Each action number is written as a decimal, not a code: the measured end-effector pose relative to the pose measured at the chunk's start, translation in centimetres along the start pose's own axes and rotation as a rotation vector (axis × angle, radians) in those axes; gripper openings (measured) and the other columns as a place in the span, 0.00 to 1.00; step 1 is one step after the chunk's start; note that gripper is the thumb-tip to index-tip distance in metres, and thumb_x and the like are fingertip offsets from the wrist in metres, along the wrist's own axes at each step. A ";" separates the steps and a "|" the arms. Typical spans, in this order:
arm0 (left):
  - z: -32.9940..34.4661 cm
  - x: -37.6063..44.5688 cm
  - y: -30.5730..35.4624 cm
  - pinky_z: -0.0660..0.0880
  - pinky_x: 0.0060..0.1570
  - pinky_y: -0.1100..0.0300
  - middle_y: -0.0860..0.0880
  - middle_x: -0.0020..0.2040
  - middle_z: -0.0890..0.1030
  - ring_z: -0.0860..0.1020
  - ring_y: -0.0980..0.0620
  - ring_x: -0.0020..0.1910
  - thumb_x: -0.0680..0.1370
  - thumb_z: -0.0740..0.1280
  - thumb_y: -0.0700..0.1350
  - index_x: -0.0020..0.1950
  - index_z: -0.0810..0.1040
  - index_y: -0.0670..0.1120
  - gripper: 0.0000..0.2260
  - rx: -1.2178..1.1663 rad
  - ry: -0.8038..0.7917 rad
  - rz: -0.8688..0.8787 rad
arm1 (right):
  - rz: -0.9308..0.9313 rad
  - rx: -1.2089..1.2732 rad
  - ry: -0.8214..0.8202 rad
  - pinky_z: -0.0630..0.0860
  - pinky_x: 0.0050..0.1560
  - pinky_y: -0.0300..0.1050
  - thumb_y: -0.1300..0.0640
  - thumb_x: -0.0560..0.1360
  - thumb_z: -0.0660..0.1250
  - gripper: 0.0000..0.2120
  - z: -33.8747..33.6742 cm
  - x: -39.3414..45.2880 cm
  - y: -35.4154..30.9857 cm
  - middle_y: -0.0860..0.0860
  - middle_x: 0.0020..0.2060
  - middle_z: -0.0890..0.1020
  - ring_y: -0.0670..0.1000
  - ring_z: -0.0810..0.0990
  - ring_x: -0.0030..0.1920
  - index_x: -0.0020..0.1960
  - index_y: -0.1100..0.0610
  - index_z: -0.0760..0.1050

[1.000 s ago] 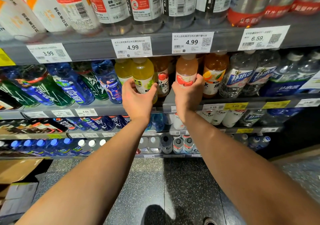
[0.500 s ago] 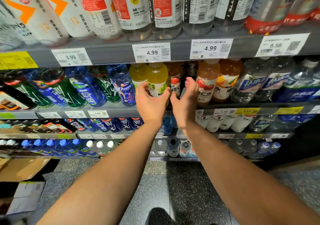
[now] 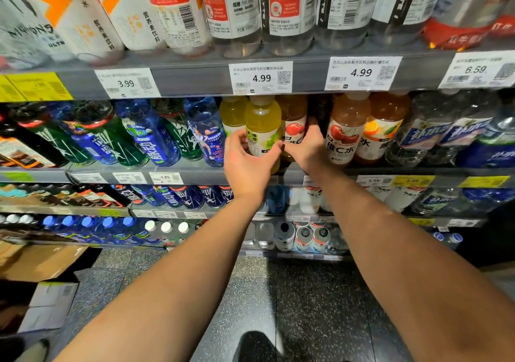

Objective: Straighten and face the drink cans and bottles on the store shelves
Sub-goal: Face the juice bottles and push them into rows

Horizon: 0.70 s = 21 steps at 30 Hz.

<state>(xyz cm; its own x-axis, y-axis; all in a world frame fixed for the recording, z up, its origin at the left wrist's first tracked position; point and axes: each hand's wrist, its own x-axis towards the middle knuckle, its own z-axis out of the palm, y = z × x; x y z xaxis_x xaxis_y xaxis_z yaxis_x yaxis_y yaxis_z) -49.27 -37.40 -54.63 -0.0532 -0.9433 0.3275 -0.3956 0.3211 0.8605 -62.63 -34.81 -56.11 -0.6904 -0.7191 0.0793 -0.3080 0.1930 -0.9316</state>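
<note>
The left hand [image 3: 246,163] curls around the front yellow bottle [image 3: 262,127] at the shelf edge [image 3: 195,176], probably to turn its label forward, and the right hand [image 3: 308,149] grips the apple bottle [image 3: 294,126] set further back, likely to pull it into line. Behind them I count two yellow bottles, two apple-label ones and one orange bottle [image 3: 383,130].

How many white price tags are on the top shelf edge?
4 white paper price tags, left to right: 3.99, 4.99, another 4.99, and 6.59 at the right edge. More may lie outside the view.
</note>
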 end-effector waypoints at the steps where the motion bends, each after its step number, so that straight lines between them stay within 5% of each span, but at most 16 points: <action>1: -0.1 0.0 0.0 0.70 0.48 0.68 0.54 0.51 0.78 0.76 0.57 0.49 0.64 0.77 0.58 0.56 0.75 0.50 0.26 -0.001 0.001 -0.002 | 0.013 -0.044 0.048 0.76 0.54 0.40 0.62 0.63 0.80 0.32 0.1 -0.4 0.0 0.56 0.55 0.80 0.55 0.80 0.55 0.62 0.65 0.70; 4: -0.2 0.0 0.0 0.69 0.47 0.69 0.55 0.50 0.78 0.76 0.57 0.47 0.63 0.78 0.58 0.56 0.75 0.51 0.26 -0.007 -0.002 -0.008 | 0.021 -0.109 0.192 0.78 0.51 0.52 0.57 0.61 0.81 0.32 0.4 -1.7 -0.3 0.60 0.52 0.81 0.60 0.81 0.52 0.58 0.64 0.69; 12: 0.9 -0.5 0.8 0.73 0.51 0.63 0.55 0.51 0.78 0.77 0.56 0.50 0.64 0.77 0.58 0.56 0.76 0.50 0.25 -0.002 0.015 -0.067 | 0.045 -0.206 0.398 0.76 0.59 0.52 0.48 0.69 0.75 0.38 0.5 -4.7 -0.7 0.58 0.62 0.77 0.59 0.77 0.62 0.70 0.61 0.63; 21: 2.8 0.1 1.7 0.77 0.53 0.52 0.51 0.54 0.81 0.79 0.52 0.53 0.66 0.76 0.58 0.59 0.78 0.47 0.26 0.052 -0.050 -0.054 | 0.049 -0.199 0.341 0.78 0.52 0.53 0.55 0.66 0.77 0.28 -0.7 -3.4 -0.9 0.58 0.55 0.80 0.59 0.80 0.55 0.61 0.61 0.68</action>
<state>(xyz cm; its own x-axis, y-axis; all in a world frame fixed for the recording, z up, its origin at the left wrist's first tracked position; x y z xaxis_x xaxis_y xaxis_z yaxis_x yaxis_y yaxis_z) -52.51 -37.17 -54.24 -0.0758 -0.9626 0.2601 -0.4461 0.2660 0.8545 -60.49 -32.03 -55.29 -0.8749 -0.4494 0.1807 -0.3669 0.3714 -0.8529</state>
